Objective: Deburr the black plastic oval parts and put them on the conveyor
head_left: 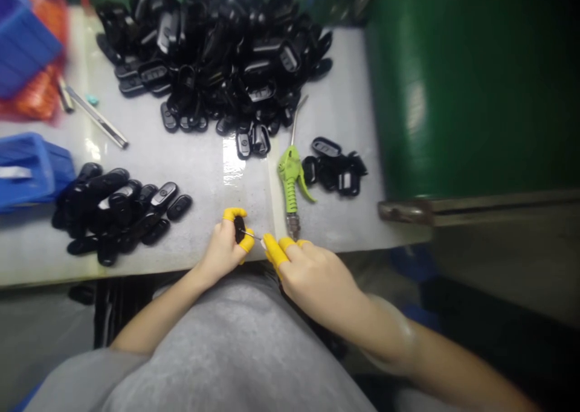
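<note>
My left hand (225, 247), with yellow finger cots on thumb and forefinger, pinches a small black plastic shell (239, 228) at the table's front edge. My right hand (304, 271), also in yellow finger cots, grips a thin metal tool (252, 235) whose tip touches the shell. The two hands nearly meet just over the table's near edge.
A large heap of black shells (217, 43) fills the back of the table. A smaller pile (113, 209) lies left, another (335, 169) right. A green air blow gun (290, 179) lies ahead of my hands. Blue bins (27, 167) stand left, a green drum (471, 80) right.
</note>
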The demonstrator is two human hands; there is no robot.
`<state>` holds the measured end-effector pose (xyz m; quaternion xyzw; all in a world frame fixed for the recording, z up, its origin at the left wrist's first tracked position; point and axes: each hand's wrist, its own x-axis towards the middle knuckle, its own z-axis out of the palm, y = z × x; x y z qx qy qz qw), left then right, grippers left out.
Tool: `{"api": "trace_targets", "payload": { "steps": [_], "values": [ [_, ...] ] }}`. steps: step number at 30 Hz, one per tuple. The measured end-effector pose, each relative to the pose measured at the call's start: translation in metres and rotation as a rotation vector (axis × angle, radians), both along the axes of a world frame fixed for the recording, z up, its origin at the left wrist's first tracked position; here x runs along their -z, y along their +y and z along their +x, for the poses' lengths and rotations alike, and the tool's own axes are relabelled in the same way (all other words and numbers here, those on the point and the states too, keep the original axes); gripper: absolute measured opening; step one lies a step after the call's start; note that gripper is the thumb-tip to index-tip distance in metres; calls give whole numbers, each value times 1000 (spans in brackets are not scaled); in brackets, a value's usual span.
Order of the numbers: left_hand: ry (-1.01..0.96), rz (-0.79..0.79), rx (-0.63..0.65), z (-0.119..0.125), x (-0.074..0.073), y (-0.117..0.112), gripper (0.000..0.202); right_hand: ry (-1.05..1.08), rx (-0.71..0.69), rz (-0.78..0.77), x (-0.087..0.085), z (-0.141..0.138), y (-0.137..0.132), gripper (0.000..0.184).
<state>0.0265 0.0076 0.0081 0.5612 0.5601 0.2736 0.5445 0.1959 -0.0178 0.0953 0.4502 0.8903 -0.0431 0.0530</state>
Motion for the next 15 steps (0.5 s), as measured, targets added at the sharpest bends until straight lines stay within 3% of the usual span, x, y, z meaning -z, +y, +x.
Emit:
{"api": "trace_targets", "payload": {
  "steps": [3,8,10,15],
  "values": [
    [26,13,11,-1,0,1,30,12,34,-70,1,1,1,34],
    [40,62,43,0,0,1,28,80,185,-392,1,4,10,21],
    [44,64,48,0,0,0,29,47,156,-369,-1,5,12,19],
    [55,76,50,0,0,1,29,-46,-25,-79,-2,0,4,35]
  ]
}}
